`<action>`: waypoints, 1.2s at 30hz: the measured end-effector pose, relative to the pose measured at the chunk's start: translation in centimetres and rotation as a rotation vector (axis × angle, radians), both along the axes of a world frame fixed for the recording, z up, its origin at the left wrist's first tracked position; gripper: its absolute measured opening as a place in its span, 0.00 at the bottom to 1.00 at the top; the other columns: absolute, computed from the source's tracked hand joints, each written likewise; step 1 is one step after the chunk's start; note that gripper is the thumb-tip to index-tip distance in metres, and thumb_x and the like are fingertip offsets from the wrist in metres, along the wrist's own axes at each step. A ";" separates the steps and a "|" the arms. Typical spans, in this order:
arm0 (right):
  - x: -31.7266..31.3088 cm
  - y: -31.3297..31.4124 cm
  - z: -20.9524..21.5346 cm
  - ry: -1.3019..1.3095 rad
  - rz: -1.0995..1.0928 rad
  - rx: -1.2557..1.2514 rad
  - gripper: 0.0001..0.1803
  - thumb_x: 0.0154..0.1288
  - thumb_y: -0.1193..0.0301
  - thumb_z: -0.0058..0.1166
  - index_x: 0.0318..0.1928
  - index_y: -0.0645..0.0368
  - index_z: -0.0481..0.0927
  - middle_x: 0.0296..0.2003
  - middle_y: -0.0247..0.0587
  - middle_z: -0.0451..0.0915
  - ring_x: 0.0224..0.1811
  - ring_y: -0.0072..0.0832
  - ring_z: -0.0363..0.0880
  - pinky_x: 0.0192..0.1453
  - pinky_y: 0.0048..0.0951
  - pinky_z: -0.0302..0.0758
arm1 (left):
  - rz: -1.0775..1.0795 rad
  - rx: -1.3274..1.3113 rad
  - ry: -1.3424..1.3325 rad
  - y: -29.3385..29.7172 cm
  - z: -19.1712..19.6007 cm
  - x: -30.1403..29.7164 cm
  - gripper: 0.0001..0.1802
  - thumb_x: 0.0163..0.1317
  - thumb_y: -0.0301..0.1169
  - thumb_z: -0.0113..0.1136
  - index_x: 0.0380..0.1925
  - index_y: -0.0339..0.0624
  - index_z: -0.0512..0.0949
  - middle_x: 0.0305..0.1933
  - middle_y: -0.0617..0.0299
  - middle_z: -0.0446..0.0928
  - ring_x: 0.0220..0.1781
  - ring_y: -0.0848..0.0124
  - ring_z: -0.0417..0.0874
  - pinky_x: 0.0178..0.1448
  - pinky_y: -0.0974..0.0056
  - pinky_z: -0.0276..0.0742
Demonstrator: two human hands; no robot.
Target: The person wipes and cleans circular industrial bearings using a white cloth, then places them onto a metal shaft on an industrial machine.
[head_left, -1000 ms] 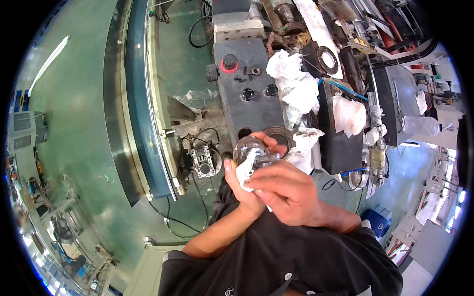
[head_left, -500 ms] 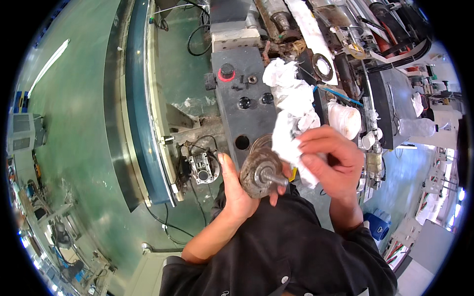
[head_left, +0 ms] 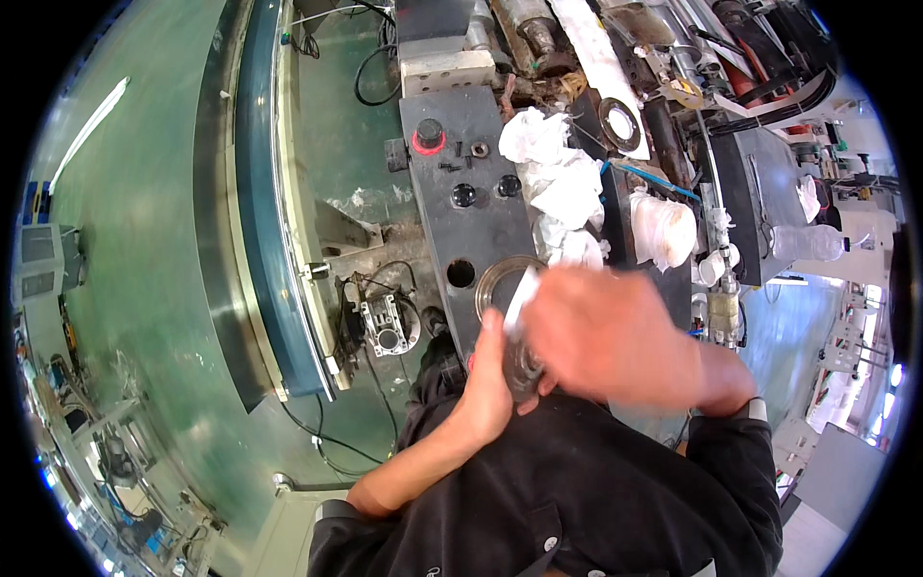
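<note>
- Left hand (head_left: 484,396), at the lower centre of the frame, cups a dark, dull-surfaced round metal disc (head_left: 522,375), thumb raised along one side and fingertips showing past the lower edge.
- Right hand (head_left: 606,332), just right of centre, is curled over the disc and smeared by motion; it seems to pinch a thin white wipe (head_left: 522,300), whose flat end sticks out on its left. How each finger lies I cannot tell.
- So the disc sits between the two hands, tilted, partly covered by the right one, in front of a black button-front shirt (head_left: 461,510).
- Just above the hands runs a matte, dark grey rectangular block (head_left: 486,231), with a smooth round metal ring (head_left: 488,281) in its near end and a round dark hole (head_left: 461,273) beside it.
- Farther up the block I see two glossy black round caps (head_left: 463,195), small dark screws (head_left: 449,166) and a squat black knob (head_left: 429,133) ringed in red.
- Soft, crumpled white cloths (head_left: 558,183) are heaped along the block's right edge.
- Right of them, right of centre, is a bulging white wrapped bundle (head_left: 661,229); a clear plastic bottle (head_left: 808,242) lies at the far right.
- Glossy green floor (head_left: 135,250) fills the left.
</note>
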State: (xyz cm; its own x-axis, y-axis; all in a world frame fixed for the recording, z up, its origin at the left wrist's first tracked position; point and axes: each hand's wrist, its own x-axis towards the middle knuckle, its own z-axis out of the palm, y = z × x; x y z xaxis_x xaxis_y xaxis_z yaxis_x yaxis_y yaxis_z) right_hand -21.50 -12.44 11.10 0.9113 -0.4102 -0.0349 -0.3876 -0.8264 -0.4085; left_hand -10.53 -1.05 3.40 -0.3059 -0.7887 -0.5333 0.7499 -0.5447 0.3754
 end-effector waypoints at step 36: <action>-2.0 -1.5 -0.4 -0.206 -0.371 0.726 0.05 0.56 0.74 0.59 0.30 0.63 0.81 0.27 0.37 0.80 0.29 0.23 0.78 0.34 0.24 0.74 | 0.189 -0.430 -0.535 0.2 0.4 -1.1 0.41 0.66 0.58 0.30 0.57 0.25 0.63 0.35 0.55 0.75 0.32 0.71 0.76 0.34 0.67 0.69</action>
State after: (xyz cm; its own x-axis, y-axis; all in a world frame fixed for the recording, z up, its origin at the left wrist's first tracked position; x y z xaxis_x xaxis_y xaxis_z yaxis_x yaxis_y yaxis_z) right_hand -23.54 -13.99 10.68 0.7388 -0.6244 -0.2536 -0.4415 -0.1642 -0.8821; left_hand -11.58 -0.88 3.77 0.0740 -0.9767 -0.2014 0.4694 -0.1440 0.8712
